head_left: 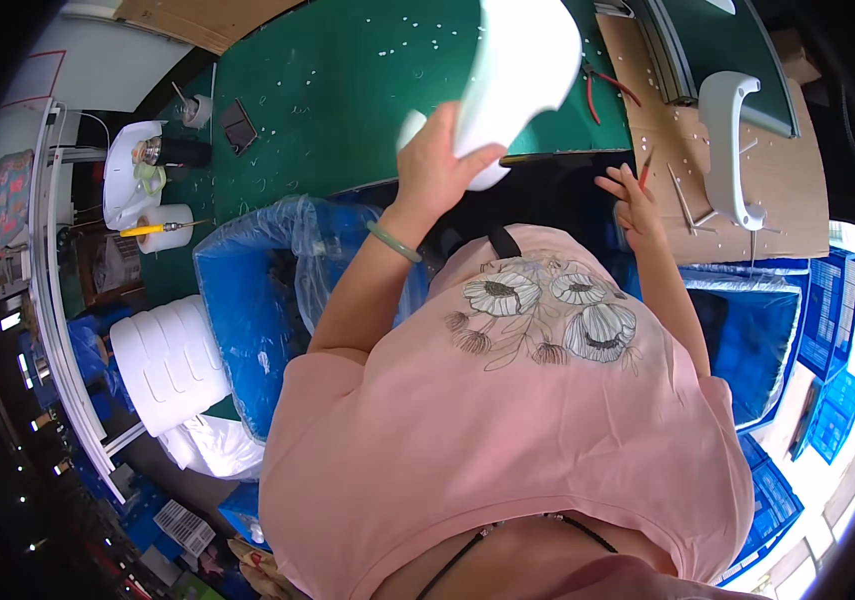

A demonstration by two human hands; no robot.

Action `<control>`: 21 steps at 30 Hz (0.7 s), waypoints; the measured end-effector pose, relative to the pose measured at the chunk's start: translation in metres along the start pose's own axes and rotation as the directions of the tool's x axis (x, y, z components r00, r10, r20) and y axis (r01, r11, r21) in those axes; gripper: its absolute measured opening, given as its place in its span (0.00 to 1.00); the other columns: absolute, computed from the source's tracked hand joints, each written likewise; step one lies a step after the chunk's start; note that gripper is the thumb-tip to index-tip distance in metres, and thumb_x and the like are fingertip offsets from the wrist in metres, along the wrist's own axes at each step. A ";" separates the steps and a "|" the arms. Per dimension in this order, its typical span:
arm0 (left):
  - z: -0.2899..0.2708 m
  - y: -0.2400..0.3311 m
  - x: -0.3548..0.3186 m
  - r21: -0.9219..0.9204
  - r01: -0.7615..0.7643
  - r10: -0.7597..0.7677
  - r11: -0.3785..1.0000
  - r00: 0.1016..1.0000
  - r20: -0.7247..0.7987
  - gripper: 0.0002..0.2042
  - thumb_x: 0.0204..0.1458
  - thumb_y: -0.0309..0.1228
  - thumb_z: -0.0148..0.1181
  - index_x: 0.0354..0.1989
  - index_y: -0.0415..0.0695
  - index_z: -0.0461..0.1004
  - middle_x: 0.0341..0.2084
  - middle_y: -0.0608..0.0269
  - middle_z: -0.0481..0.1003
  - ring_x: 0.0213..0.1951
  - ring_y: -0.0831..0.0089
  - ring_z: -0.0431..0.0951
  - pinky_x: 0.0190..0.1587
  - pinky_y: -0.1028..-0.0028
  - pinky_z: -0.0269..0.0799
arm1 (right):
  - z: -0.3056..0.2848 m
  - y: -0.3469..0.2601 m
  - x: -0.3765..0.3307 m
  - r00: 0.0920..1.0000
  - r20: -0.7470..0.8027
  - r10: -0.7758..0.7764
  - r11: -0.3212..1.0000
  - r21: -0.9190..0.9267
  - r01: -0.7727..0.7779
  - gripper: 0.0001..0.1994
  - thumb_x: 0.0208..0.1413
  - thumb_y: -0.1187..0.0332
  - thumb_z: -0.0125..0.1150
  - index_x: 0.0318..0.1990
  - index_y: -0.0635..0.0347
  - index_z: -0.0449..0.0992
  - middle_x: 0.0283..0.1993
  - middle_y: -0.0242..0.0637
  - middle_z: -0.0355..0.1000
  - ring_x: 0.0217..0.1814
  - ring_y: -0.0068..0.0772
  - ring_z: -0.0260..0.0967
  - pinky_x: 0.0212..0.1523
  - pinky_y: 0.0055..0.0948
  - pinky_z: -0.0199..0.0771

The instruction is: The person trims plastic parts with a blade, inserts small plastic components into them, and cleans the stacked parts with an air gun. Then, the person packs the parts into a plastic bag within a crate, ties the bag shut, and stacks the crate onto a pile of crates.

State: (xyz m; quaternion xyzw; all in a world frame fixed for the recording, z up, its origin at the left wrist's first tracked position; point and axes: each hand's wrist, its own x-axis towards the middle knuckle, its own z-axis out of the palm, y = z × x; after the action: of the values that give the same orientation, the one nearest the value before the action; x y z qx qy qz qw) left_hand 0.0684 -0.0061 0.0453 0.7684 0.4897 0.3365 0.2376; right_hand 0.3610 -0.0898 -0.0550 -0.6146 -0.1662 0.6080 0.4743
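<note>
My left hand [432, 165] is closed round the lower end of a curved white plastic part [522, 65], lifted above the near edge of the green work mat. The part has a smooth broad face and a cut-out in its side. To the right, my right hand [639, 208] grips a slim red pointed tool [645, 172], its tip up; the exact kind is too small to tell. Just beyond that hand lies a pair of red-handled pliers [595, 95]. A second curved white part [725, 150] rests on the cardboard at the right.
Blue bins lined with clear plastic stand at my left [237, 290] and right [747, 300]. White scraps dot the green mat [317, 90]. On the left are a yellow-handled screwdriver [152, 229], a dark flask [179, 152] and stacked white parts [169, 365]. Thin rods lie on the cardboard [797, 215].
</note>
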 end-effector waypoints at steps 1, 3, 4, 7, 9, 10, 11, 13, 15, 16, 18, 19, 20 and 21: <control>0.011 -0.005 -0.007 0.205 -0.148 0.122 0.968 0.983 0.136 0.21 0.38 0.38 0.67 0.39 0.46 0.67 0.30 0.60 0.73 0.33 0.60 0.75 0.34 0.68 0.71 | -0.008 -0.009 -0.007 0.999 -0.038 -0.010 1.000 0.009 0.010 0.22 0.56 0.54 0.52 0.48 0.64 0.68 0.41 0.40 0.75 0.09 0.08 0.42 0.09 0.13 0.38; 0.044 -0.038 -0.027 0.385 -0.407 0.228 0.828 0.872 0.433 0.20 0.34 0.39 0.67 0.36 0.48 0.68 0.27 0.61 0.70 0.34 0.62 0.73 0.32 0.64 0.70 | -0.028 -0.010 -0.002 1.000 -0.014 -0.020 1.000 0.000 0.020 0.19 0.57 0.56 0.52 0.47 0.64 0.69 0.40 0.40 0.75 0.09 0.08 0.41 0.09 0.13 0.38; 0.048 -0.035 -0.028 0.402 -0.389 0.207 0.829 0.881 0.427 0.20 0.34 0.39 0.67 0.36 0.48 0.68 0.27 0.61 0.70 0.34 0.62 0.73 0.32 0.64 0.70 | -0.029 -0.013 0.001 0.999 0.006 -0.034 0.999 -0.009 0.034 0.17 0.57 0.57 0.52 0.45 0.63 0.70 0.40 0.40 0.75 0.09 0.08 0.41 0.09 0.14 0.38; 0.040 -0.014 -0.043 0.300 -0.216 0.110 0.929 0.936 0.334 0.19 0.36 0.40 0.65 0.38 0.49 0.70 0.30 0.62 0.70 0.35 0.60 0.72 0.33 0.62 0.69 | -0.018 -0.020 0.013 0.994 0.054 -0.092 0.990 -0.103 0.097 0.13 0.57 0.61 0.52 0.44 0.59 0.72 0.40 0.37 0.75 0.11 0.08 0.42 0.10 0.13 0.38; 0.046 -0.023 -0.054 0.366 -0.199 0.076 0.909 0.943 0.324 0.19 0.36 0.39 0.66 0.38 0.48 0.70 0.33 0.62 0.71 0.38 0.61 0.73 0.35 0.63 0.70 | -0.007 -0.020 0.031 0.980 0.109 -0.169 0.957 -0.219 0.189 0.11 0.57 0.63 0.52 0.44 0.55 0.74 0.38 0.35 0.76 0.12 0.07 0.43 0.12 0.13 0.39; 0.055 -0.036 -0.052 0.394 -0.184 0.001 0.900 0.907 0.420 0.20 0.35 0.39 0.66 0.37 0.47 0.70 0.35 0.62 0.72 0.39 0.60 0.73 0.37 0.63 0.70 | -0.017 -0.011 0.060 0.971 0.080 -0.225 0.946 -0.222 0.238 0.11 0.57 0.62 0.52 0.43 0.55 0.74 0.36 0.33 0.76 0.12 0.07 0.42 0.12 0.14 0.37; 0.056 -0.044 -0.055 0.391 -0.181 -0.001 0.902 0.906 0.424 0.20 0.34 0.40 0.67 0.36 0.47 0.71 0.35 0.61 0.72 0.39 0.60 0.73 0.37 0.62 0.70 | -0.014 -0.016 0.085 0.961 0.136 -0.242 0.899 -0.341 0.275 0.11 0.58 0.63 0.52 0.40 0.58 0.75 0.34 0.34 0.75 0.15 0.11 0.52 0.15 0.14 0.49; 0.050 -0.009 -0.027 0.293 -0.262 0.134 0.919 0.910 0.391 0.19 0.33 0.41 0.67 0.34 0.47 0.70 0.30 0.61 0.72 0.38 0.59 0.73 0.37 0.62 0.70 | -0.099 -0.011 0.194 0.764 0.261 -0.590 0.588 -0.510 0.628 0.12 0.57 0.64 0.54 0.38 0.66 0.75 0.34 0.39 0.74 0.36 0.26 0.70 0.37 0.26 0.70; -0.027 0.012 -0.063 0.394 -0.110 0.035 0.912 0.981 0.192 0.17 0.37 0.40 0.65 0.34 0.47 0.70 0.27 0.61 0.70 0.38 0.61 0.73 0.37 0.62 0.69 | 0.011 -0.037 0.165 0.708 0.437 -0.554 0.017 -0.845 0.535 0.17 0.56 0.61 0.54 0.43 0.68 0.73 0.36 0.50 0.74 0.37 0.41 0.72 0.40 0.32 0.71; -0.063 0.023 -0.078 0.441 -0.050 -0.010 0.896 0.991 0.134 0.17 0.37 0.40 0.65 0.34 0.47 0.70 0.27 0.61 0.70 0.38 0.61 0.73 0.37 0.62 0.69 | 0.043 -0.048 0.138 0.645 0.561 -0.520 -0.173 -0.808 0.563 0.18 0.56 0.59 0.53 0.43 0.68 0.73 0.37 0.53 0.73 0.38 0.49 0.71 0.41 0.35 0.71; -0.131 0.034 -0.097 0.430 0.147 -0.101 0.891 0.987 -0.128 0.17 0.39 0.39 0.64 0.37 0.47 0.70 0.29 0.61 0.71 0.38 0.61 0.72 0.38 0.62 0.68 | 0.031 -0.041 0.199 0.473 0.762 -0.442 -0.368 -0.635 0.680 0.18 0.53 0.59 0.56 0.43 0.67 0.73 0.40 0.51 0.72 0.41 0.50 0.70 0.44 0.40 0.69; -0.168 0.037 -0.111 0.443 0.277 -0.204 0.853 0.957 -0.206 0.18 0.40 0.38 0.63 0.40 0.48 0.70 0.31 0.60 0.71 0.39 0.60 0.72 0.39 0.62 0.68 | 0.037 -0.034 0.202 0.381 0.773 -0.508 -0.449 -0.615 0.648 0.18 0.51 0.60 0.58 0.43 0.66 0.74 0.44 0.51 0.71 0.44 0.49 0.69 0.47 0.41 0.67; -0.207 0.038 -0.132 0.443 0.412 -0.304 0.796 0.906 -0.296 0.19 0.41 0.38 0.63 0.43 0.48 0.70 0.33 0.60 0.72 0.40 0.59 0.72 0.40 0.62 0.68 | 0.057 -0.034 0.193 0.400 0.751 -0.526 -0.397 -0.632 0.665 0.18 0.51 0.60 0.58 0.43 0.65 0.74 0.46 0.50 0.70 0.47 0.49 0.67 0.48 0.39 0.66; -0.242 0.023 -0.154 0.516 0.422 -0.214 0.745 0.884 -0.415 0.21 0.41 0.38 0.64 0.46 0.49 0.70 0.38 0.59 0.73 0.41 0.57 0.72 0.42 0.61 0.68 | 0.066 -0.034 0.191 0.361 0.753 -0.549 -0.381 -0.611 0.694 0.17 0.51 0.60 0.58 0.44 0.64 0.74 0.47 0.49 0.70 0.47 0.49 0.67 0.49 0.39 0.65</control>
State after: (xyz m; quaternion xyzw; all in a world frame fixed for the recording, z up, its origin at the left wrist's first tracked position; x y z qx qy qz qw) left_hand -0.1444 -0.1475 0.1770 0.6396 0.7278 0.2436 -0.0448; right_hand 0.3535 0.1012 -0.1286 -0.5009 -0.8376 0.0046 0.2182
